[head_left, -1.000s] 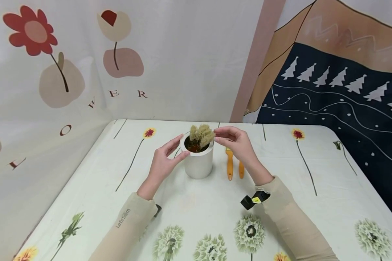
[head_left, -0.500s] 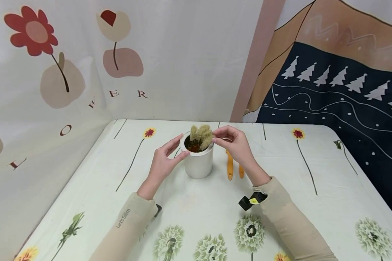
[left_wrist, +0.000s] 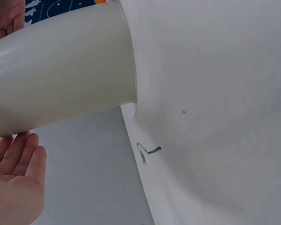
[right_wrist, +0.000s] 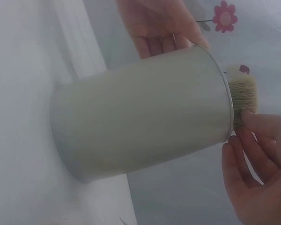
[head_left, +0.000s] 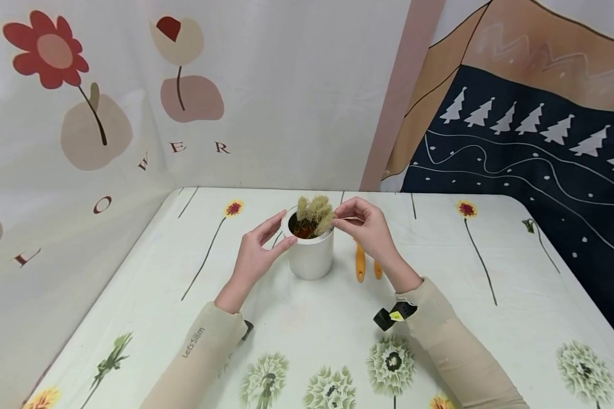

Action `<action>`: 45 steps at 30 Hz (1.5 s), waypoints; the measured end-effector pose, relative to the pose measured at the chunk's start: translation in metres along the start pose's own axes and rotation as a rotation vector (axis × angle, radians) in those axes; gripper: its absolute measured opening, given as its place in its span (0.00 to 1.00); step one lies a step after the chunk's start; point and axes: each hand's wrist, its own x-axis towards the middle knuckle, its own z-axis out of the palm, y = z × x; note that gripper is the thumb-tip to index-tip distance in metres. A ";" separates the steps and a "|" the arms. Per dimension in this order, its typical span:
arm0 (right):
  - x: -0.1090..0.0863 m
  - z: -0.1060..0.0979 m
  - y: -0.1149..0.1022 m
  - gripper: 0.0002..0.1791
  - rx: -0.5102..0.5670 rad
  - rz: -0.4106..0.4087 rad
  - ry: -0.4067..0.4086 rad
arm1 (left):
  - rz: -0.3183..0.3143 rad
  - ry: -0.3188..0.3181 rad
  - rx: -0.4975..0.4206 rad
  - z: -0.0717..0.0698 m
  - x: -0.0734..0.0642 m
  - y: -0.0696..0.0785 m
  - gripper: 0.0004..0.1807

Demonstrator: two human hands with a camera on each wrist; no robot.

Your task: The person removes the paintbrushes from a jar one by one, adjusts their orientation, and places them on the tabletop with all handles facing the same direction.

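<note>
A white cylindrical container [head_left: 311,261] stands upright on the table, and pale tan-green bristle tufts [head_left: 314,211] rise above its rim. Seen from the right wrist, the tuft there is a brush's bristles [right_wrist: 246,88]. My left hand [head_left: 252,253] holds the container near its top, thumb on the near rim and fingers on the far left side. My right hand [head_left: 367,228] pinches the right-hand brush by the bristles between thumb and fingers, close beside the rim. Something reddish-brown shows inside the container; the lower parts of the brushes are hidden by its wall.
Two orange brush handles [head_left: 360,264] lie on the table right of the container, partly behind the right hand. The tablecloth [head_left: 297,324] has printed flowers. Printed curtains [head_left: 286,96] hang behind the table and along its sides.
My right hand has shifted slightly left and closer to the bristles, covering more of the orange handles. The left hand and the container stay in place.
</note>
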 end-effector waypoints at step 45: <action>0.004 -0.005 -0.029 0.09 -0.017 -0.119 0.136 | 0.012 0.003 0.002 0.001 0.001 0.002 0.34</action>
